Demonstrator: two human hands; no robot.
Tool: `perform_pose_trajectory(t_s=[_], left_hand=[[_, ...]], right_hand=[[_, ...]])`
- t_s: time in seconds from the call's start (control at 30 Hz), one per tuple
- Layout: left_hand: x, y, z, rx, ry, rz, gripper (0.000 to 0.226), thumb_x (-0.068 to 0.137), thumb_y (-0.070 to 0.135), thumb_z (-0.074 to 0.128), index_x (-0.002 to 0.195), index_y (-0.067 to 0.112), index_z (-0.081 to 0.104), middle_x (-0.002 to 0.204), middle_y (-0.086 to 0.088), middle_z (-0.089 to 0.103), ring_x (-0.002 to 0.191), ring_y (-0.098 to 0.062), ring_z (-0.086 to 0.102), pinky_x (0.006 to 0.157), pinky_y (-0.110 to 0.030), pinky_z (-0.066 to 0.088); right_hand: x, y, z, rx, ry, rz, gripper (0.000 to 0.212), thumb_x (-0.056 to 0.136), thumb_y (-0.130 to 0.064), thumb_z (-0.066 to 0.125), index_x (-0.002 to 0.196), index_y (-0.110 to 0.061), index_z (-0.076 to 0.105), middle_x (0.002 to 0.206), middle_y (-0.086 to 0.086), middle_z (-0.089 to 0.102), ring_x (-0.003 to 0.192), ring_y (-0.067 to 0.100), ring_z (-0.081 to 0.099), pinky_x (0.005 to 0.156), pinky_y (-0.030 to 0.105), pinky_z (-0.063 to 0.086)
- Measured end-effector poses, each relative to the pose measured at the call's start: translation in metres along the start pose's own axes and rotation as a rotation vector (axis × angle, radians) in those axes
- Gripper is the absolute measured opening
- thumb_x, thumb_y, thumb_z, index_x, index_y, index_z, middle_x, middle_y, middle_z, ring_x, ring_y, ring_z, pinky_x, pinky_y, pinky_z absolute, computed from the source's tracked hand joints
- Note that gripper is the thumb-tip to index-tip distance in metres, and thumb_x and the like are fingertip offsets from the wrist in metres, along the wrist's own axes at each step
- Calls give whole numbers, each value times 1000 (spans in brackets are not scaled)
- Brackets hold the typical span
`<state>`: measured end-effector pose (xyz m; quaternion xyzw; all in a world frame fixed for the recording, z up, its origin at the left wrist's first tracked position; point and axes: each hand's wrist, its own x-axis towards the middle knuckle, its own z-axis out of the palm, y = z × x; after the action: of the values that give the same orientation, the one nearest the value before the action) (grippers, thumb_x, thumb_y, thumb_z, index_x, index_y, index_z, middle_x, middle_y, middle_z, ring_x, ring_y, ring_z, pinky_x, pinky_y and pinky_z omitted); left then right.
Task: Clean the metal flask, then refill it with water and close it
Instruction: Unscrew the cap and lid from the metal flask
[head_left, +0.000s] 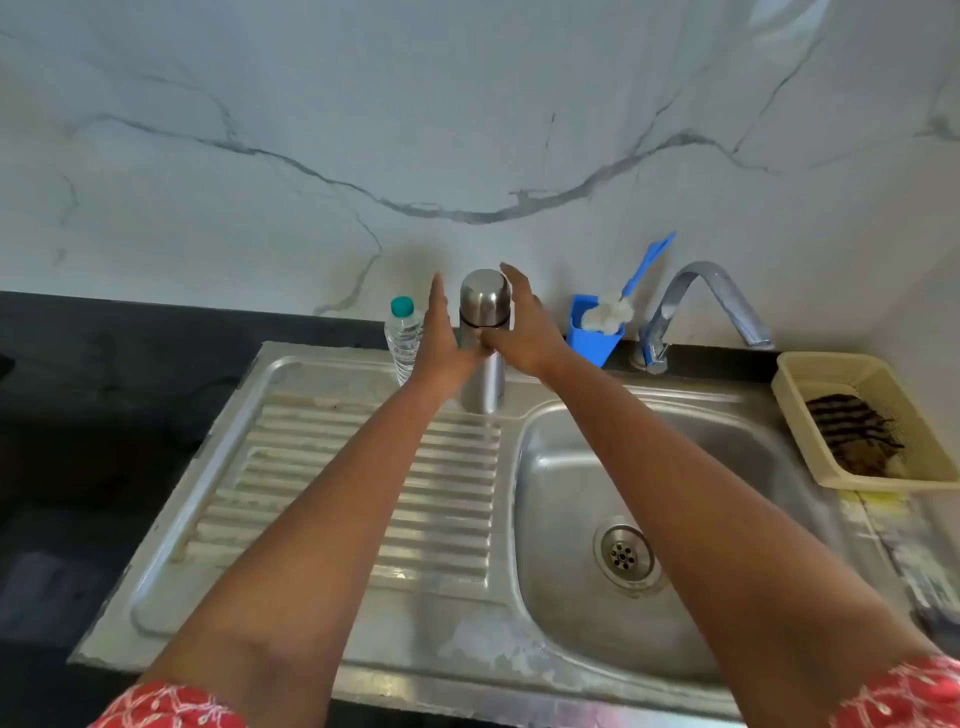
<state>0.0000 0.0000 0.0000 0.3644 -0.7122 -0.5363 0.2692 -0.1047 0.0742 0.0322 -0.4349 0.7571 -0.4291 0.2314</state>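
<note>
Standing upright at the back of the steel sink (363, 618), where the ribbed draining board meets the basin, the metal flask (483, 338) has its cap on and a dark seam ringing it below the cap. Both of the person's arms reach out over the sink towards it. The left hand (441, 338) is at the flask's left side with its fingers straight and pointing up, the palm turned towards the flask; the heel of the hand seems to touch the flask's body, but I cannot tell for certain. The right hand (524, 327) is at the flask's right side, fingers spread loosely past the cap and thumb laid across the front near the seam; it looks open rather than clamped, and holds nothing else. Just left of the left hand a clear plastic water bottle (402, 338) with a teal cap stands against the marble wall. To the right of the flask a blue holder (592, 338) carries a white brush with a blue handle (631, 288), and beyond that the chrome tap (701, 306) arches over the basin. A cream basket (810, 441) sits at the far right with something dark and striped lying in it. Red patterned sleeves show at both elbows.
</note>
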Motion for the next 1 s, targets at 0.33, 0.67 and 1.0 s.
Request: perform_pose_trajectory(t_s=[0.33, 0.67, 1.0], left_hand=[[8, -49, 23, 61, 60, 150, 79, 68, 30, 77, 135, 20, 37, 122, -3, 57, 110, -25, 62, 93, -49, 54], [-67, -20, -15, 143, 46, 323, 66, 76, 26, 82, 132, 23, 47, 111, 8, 66, 99, -6, 65, 82, -21, 54], [-203, -26, -75, 75, 2, 226, 66, 66, 19, 91, 118, 36, 55, 100, 19, 70, 98, -1, 67, 80, -15, 53]], right_hand=[[-15, 29, 27, 56, 80, 47, 79, 79, -18, 77, 141, -19, 28, 111, 2, 60, 102, 26, 62, 85, 33, 51], [-73, 6, 25, -17, 161, -120, 73, 69, -30, 84, 129, -22, 44, 114, -3, 63, 97, 17, 62, 82, 40, 55], [-187, -31, 54, -130, 21, -150, 76, 58, -48, 86, 118, -29, 43, 104, -6, 65, 90, 21, 65, 77, 43, 55]])
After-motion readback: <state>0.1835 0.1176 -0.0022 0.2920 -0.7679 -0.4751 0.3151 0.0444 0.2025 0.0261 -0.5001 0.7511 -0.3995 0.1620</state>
